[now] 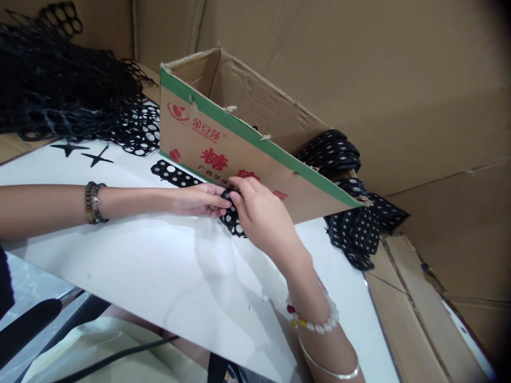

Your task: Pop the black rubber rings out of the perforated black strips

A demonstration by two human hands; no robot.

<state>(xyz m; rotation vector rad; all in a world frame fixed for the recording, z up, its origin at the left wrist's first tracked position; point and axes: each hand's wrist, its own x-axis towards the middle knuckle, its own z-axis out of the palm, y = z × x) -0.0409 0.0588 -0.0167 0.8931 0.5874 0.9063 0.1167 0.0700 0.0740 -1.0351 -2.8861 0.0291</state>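
Observation:
My left hand [195, 200] and my right hand [259, 213] meet over a white tabletop [131, 255], and their fingers pinch a black perforated rubber strip [235, 222]. Much of the strip is hidden by my fingers. Another length of this black holed material [171, 174] lies on the table behind my hands, partly tucked behind a cardboard box [223, 139]. The box stands tilted, with a green-edged wall printed in red close behind my right hand.
A heap of black holed mesh [59, 90] sits at the far left, and a polka-dot-like black pile [355, 231] lies at the right behind the box. Two small black cross-shaped pieces [83, 151] lie on the table. Flattened cardboard [419, 314] lines the right side.

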